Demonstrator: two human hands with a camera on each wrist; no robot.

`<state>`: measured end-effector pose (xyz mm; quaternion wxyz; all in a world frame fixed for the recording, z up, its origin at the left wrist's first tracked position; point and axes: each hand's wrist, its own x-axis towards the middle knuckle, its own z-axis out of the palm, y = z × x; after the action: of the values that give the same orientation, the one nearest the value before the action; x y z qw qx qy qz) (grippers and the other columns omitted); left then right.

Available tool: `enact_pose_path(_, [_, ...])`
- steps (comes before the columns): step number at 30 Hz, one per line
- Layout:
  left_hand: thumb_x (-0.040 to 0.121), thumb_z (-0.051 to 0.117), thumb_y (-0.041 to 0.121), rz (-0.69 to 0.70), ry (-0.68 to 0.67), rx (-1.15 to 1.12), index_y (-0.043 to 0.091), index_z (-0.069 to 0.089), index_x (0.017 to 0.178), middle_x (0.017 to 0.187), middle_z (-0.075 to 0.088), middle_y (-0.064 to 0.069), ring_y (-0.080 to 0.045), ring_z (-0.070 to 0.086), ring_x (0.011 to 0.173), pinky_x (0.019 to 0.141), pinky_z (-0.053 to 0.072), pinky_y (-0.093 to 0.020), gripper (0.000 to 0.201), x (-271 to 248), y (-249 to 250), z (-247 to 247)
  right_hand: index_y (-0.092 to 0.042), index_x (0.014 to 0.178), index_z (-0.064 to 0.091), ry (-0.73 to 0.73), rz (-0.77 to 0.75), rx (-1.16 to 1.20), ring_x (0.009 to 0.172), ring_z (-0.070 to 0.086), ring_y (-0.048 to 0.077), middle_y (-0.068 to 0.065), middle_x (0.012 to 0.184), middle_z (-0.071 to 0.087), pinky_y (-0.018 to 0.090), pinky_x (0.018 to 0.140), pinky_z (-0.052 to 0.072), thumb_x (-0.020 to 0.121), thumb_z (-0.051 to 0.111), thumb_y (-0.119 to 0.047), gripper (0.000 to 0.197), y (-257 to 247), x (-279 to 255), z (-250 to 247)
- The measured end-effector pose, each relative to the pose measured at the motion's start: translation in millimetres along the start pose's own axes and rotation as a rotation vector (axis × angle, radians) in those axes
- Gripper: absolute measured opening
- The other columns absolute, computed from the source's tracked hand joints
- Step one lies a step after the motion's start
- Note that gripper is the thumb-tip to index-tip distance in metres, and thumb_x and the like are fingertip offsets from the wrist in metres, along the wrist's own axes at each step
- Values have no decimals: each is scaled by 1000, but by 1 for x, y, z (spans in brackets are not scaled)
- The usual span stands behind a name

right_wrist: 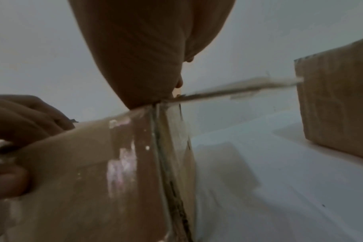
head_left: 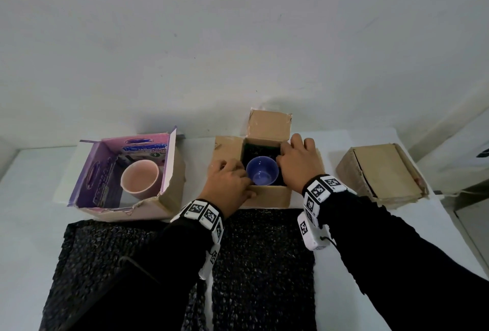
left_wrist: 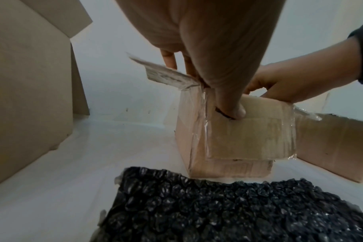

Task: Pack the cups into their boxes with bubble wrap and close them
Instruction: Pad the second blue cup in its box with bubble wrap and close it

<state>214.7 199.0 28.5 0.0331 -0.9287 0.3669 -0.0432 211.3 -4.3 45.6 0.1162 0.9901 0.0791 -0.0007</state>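
A blue cup (head_left: 262, 174) stands upright in the open brown middle box (head_left: 270, 195), on a black bubble wrap lining (head_left: 260, 150). My left hand (head_left: 230, 182) grips the box's front left corner, its thumb (left_wrist: 232, 109) pressed on the folded-down front flap (left_wrist: 249, 139). My right hand (head_left: 296, 161) holds the right wall with fingers curled over the rim into the box. The back flap stands up. A pink cup (head_left: 140, 179) sits in the open purple box (head_left: 87, 182) at the left.
A shut brown box (head_left: 381, 171) lies at the right on the white table. Two black bubble wrap sheets (head_left: 262, 264) are spread near the table's front edge, under my forearms. A white wall rises just behind the boxes.
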Motion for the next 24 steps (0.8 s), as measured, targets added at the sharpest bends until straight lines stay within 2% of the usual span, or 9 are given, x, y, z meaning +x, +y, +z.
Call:
enact_pose_path(3, [84, 55, 56, -4, 28, -47, 29, 73, 95, 104, 69, 12, -16, 49, 115, 94, 25, -40, 34, -1, 0, 1, -22, 91, 67, -35, 6, -1, 118, 35, 28, -3, 102, 65, 44, 90, 16, 89, 44, -16, 23, 0, 3, 3])
enact_pose_path(6, [84, 53, 57, -1, 36, -69, 28, 73, 94, 103, 68, 11, -17, 48, 114, 93, 27, -40, 37, -1, 0, 2, -22, 92, 67, -26, -1, 12, 123, 35, 27, 0, 105, 65, 47, 99, 11, 91, 46, -17, 22, -2, 8, 1])
enact_pose_path(9, [81, 56, 57, 6, 36, -82, 27, 74, 91, 100, 68, 11, -18, 49, 111, 91, 25, -40, 36, 1, -1, 3, -19, 109, 57, 88, -48, 74, 116, 42, 28, 5, 115, 60, 43, 94, 22, 89, 41, -14, 25, -3, 15, -2])
enact_pose_path(11, [76, 58, 57, -7, 10, -78, 29, 74, 82, 91, 69, 12, -18, 54, 104, 88, 24, -38, 34, 1, 0, 2, -19, 121, 49, 118, -161, 112, 114, 46, 27, 5, 126, 56, 40, 89, 31, 89, 43, -18, 33, -4, 21, 2])
enact_pose_path(13, [71, 58, 58, -27, -10, -61, 29, 74, 76, 85, 69, 13, -18, 57, 99, 85, 23, -38, 34, 1, 0, 2, -20, 132, 45, 53, -264, 122, 119, 47, 25, 3, 133, 52, 38, 93, 33, 92, 48, -23, 40, -5, 27, 10])
enact_pose_path(15, [75, 55, 58, -30, -30, -32, 29, 74, 82, 91, 69, 12, -18, 54, 106, 88, 22, -39, 36, 3, 2, 0, -22, 137, 42, -19, -286, 88, 123, 45, 23, -1, 134, 53, 37, 99, 29, 96, 47, -28, 42, -6, 32, 15])
enact_pose_path(18, [87, 48, 58, -68, -103, -12, 30, 69, 103, 113, 62, 13, -16, 40, 122, 98, 20, -41, 39, 6, 5, -3, -24, 136, 42, -82, -273, 49, 125, 44, 23, -2, 132, 57, 39, 101, 25, 96, 47, -31, 41, -5, 37, 15])
enact_pose_path(21, [90, 46, 57, -95, -146, 10, 30, 65, 111, 121, 57, 12, -15, 34, 127, 104, 19, -42, 39, 8, 8, -2, -26, 129, 47, -108, -246, 104, 120, 47, 21, -3, 126, 60, 39, 97, 27, 90, 54, -31, 39, -3, 34, 8])
enact_pose_path(24, [90, 47, 52, -97, -145, 20, 29, 65, 111, 124, 58, 8, -17, 35, 128, 105, 19, -43, 36, 7, 13, -7, -25, 118, 55, 23, -161, 276, 111, 52, 21, -2, 117, 61, 37, 90, 32, 84, 56, -25, 34, 2, 13, 4])
